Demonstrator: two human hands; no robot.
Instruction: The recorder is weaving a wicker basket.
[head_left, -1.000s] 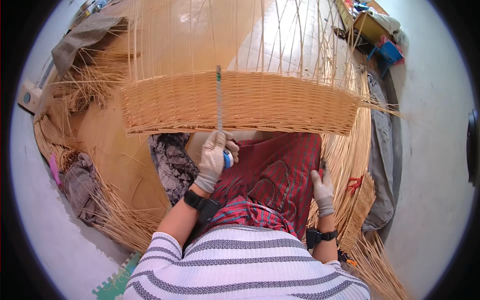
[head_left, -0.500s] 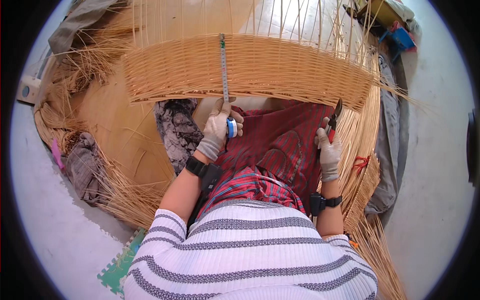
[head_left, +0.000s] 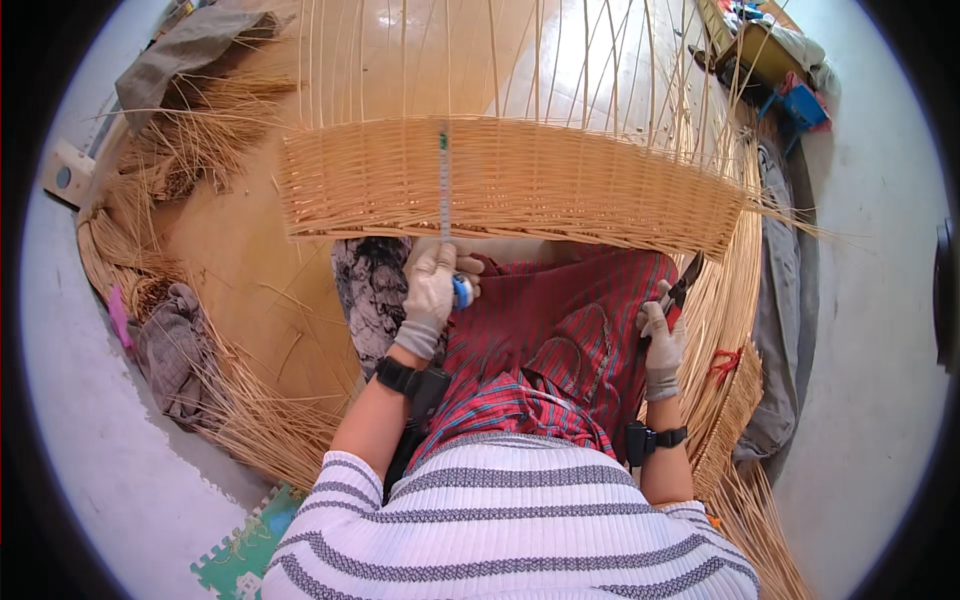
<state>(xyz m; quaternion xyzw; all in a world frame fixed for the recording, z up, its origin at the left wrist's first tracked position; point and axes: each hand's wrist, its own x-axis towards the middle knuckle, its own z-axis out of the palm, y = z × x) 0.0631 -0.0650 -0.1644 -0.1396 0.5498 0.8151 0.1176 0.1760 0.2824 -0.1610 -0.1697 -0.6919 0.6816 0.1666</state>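
A long woven wicker panel [head_left: 580,185] stretches across in front of my lap, with upright stakes rising from its far edge. My gloved left hand [head_left: 430,290] grips a blue-and-white tape measure [head_left: 461,291] just below the panel's near edge. The tape's pale blade [head_left: 445,195] runs out across the woven face, nearly to the far edge. My gloved right hand [head_left: 663,345] holds red-handled pruning shears [head_left: 682,288], their dark blades pointing up beside the panel's near right corner. A red striped cloth [head_left: 560,310] covers my lap.
Loose bundles of wicker rods [head_left: 240,110] lie at the left. Long rods [head_left: 715,310] run along my right side, near another woven piece [head_left: 735,400]. Grey cloth [head_left: 775,340] lies farther right. A blue stool-like object [head_left: 803,103] stands at the far right.
Panel, hands and surroundings all sit lower in the picture, as the view has shifted. The left hand still grips the tape measure and the right hand the shears.
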